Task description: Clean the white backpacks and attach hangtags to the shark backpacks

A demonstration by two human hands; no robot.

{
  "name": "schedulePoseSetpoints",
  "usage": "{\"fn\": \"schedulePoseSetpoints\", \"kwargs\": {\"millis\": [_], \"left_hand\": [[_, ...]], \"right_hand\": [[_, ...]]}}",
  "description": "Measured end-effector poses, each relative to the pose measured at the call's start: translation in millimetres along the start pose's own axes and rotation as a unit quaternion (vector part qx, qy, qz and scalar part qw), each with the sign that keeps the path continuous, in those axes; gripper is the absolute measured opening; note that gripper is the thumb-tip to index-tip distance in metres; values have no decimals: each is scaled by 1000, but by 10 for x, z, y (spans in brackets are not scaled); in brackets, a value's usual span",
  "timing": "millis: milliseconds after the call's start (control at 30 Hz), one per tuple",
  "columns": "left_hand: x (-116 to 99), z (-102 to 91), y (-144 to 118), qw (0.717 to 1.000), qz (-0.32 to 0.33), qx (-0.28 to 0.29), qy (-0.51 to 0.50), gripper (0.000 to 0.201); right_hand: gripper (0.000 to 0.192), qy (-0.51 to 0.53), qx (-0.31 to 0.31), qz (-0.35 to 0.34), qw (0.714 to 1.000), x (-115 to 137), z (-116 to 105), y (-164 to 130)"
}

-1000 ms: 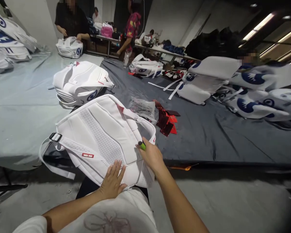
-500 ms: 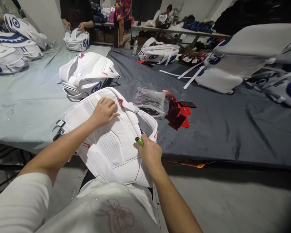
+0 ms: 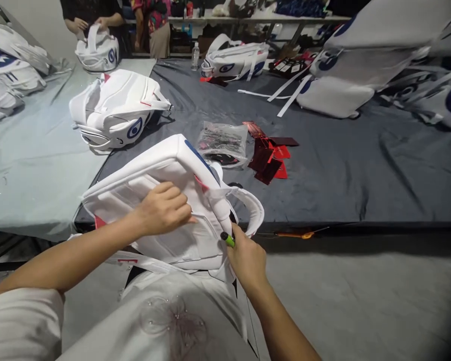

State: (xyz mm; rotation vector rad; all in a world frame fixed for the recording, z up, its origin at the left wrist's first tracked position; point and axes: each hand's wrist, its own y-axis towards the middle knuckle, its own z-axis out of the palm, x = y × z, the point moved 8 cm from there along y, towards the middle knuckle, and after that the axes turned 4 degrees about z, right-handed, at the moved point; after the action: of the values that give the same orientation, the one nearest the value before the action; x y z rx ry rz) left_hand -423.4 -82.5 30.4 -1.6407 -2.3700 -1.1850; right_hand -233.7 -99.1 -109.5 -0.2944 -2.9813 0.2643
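Observation:
A white backpack leans tilted between the table edge and my lap, its padded back side facing me. My left hand is closed, fingers curled against the back panel; the fabric under the fingers is hidden. At the bag's right edge, beside the looped handle, my right hand is closed around a small green object with a black end. Most of that object is inside the fist, so its kind is unclear. Whether the right fingers also grip the bag's edge is hidden.
Another white backpack sits just beyond. A clear plastic bag and dark red tags lie on the grey-covered table. More backpacks are piled left and right. A bottle and two people stand across the table.
The backpack has tipped, its top edge now showing a blue patch and its back panel more steeply angled. My left hand has moved slightly right and lower; the camera view has shifted.

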Motion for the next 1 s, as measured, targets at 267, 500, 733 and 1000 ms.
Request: {"fn": "schedulePoseSetpoints", "kwargs": {"millis": [267,500,733,1000], "left_hand": [[78,170,-219,997,-42,69,-11,14],[175,311,-439,993,-77,28,-83,18],[269,380,-488,992,-94,26,-83,15],[437,592,-563,985,-126,47,-103,9]], "right_hand": [[21,1,3,5,1000,124,10,120],[12,-36,24,12,999,264,-17,192],[14,-55,37,28,997,311,-11,229],[37,-49,16,44,998,461,-79,259]]}}
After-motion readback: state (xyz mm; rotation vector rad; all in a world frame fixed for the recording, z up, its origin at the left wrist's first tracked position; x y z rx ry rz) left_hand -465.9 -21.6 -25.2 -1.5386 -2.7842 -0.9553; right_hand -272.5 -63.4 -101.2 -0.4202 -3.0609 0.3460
